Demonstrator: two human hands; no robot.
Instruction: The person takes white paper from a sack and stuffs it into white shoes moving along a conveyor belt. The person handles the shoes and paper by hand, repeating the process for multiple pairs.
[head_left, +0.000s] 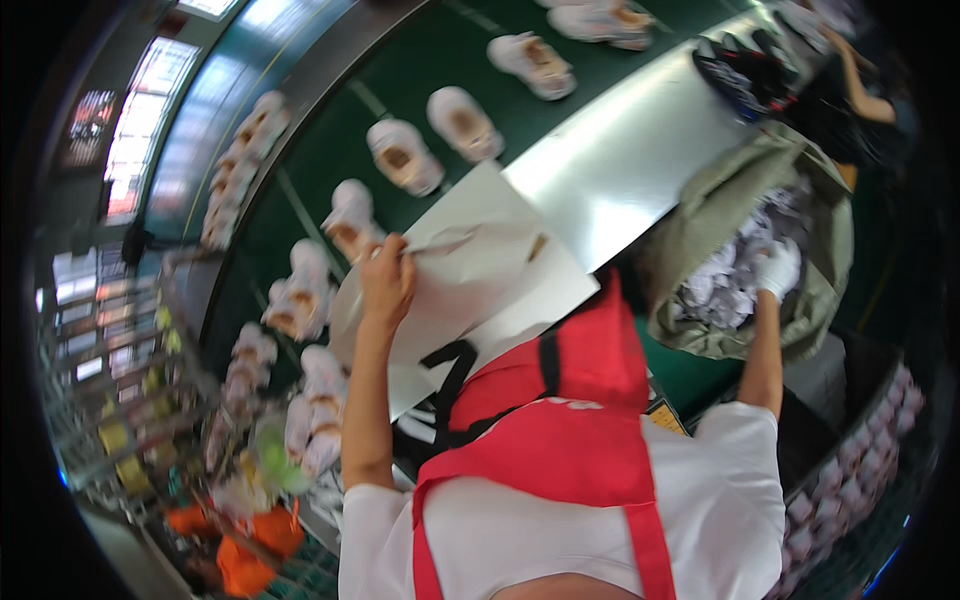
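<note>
My left hand (388, 279) grips the edge of a large sheet of whitish paper or card (480, 255), which lies partly over a metal ledge and the green conveyor belt. My right hand (778, 270), in a white glove, reaches into an open olive-green sack (694, 240) full of crumpled white paper wads (720, 289). Its fingertips are among the wads, so whether it holds one cannot be seen. Just beyond the sheet, pale shoes (405, 156) with tan openings stand on the belt.
A bare metal ledge (622, 142) runs along the green belt (330, 127). More pale shoes (300, 300) line the belt at left. Dark shoes or bundles (750, 75) lie at the ledge's far end near a co-worker's arm (862, 90). A person in orange (255, 551) is at lower left.
</note>
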